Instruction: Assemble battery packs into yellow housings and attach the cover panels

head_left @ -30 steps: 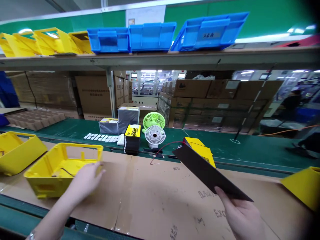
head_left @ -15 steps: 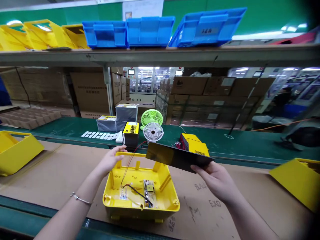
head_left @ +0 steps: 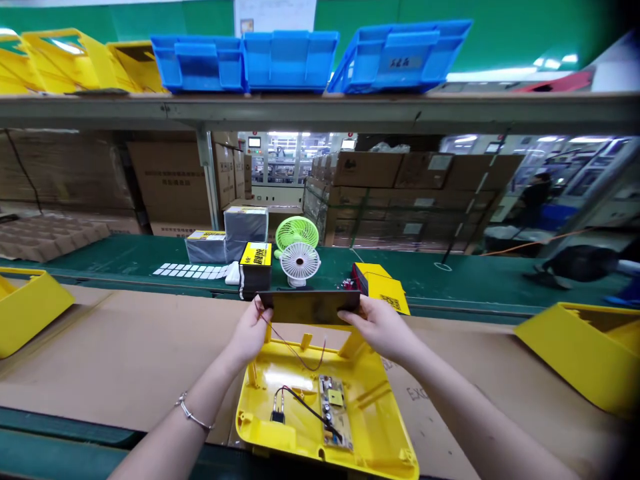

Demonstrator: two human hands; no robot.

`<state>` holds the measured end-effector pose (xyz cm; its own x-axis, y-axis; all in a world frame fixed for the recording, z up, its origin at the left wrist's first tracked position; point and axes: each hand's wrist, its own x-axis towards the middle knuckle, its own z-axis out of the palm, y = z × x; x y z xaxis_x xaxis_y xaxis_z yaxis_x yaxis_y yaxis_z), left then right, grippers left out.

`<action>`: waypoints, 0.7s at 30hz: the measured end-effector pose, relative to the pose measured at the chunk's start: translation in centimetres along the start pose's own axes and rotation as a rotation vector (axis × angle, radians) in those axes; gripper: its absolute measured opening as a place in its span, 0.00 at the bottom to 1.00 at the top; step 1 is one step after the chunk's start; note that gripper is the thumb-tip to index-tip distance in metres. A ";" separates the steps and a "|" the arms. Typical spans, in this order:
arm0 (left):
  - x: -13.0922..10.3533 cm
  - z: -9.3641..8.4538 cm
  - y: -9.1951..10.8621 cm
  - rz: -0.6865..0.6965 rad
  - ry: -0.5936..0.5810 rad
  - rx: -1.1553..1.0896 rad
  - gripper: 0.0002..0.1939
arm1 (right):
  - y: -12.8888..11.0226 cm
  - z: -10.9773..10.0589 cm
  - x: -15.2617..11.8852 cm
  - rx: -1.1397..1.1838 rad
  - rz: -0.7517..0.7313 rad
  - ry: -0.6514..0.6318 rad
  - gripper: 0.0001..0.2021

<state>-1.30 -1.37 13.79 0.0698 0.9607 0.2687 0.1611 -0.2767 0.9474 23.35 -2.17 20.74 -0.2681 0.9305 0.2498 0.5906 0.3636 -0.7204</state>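
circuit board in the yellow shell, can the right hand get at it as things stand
Probably yes, once free: the circuit board lies uncovered in the open yellow shell, just below the right hand. But that hand grips the dark panel with the left hand.

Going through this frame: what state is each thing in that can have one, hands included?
Left hand: gripping the dark panel's left end.
Right hand: gripping its right end.
Dark panel: held level over the housing's far edge.
Yellow housing: open, circuit board and wires exposed.
White fan: upright; spinning or not, cannot tell.
Blue bins: on the shelf, tilted forward.
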 end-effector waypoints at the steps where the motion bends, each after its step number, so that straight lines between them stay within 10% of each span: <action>1: -0.1 0.0 0.1 0.033 -0.006 0.010 0.18 | 0.4 -0.2 0.0 -0.026 0.022 -0.023 0.11; 9: -1.1 -0.1 0.5 0.099 -0.007 0.132 0.11 | 1.9 -0.4 -0.8 -0.437 0.088 0.020 0.18; 14: -1.7 1.1 1.5 0.121 0.017 0.239 0.13 | -1.3 2.0 -1.5 -0.768 -0.326 0.247 0.32; 21: -2.1 1.9 1.7 0.113 0.003 0.254 0.21 | 0.3 5.3 -0.6 -0.939 -0.396 -0.141 0.30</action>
<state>0.68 -3.91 14.48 0.0984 0.9233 0.3712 0.3938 -0.3787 0.8376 19.66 -2.88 16.97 -0.6240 0.7445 0.2376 0.7813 0.5882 0.2087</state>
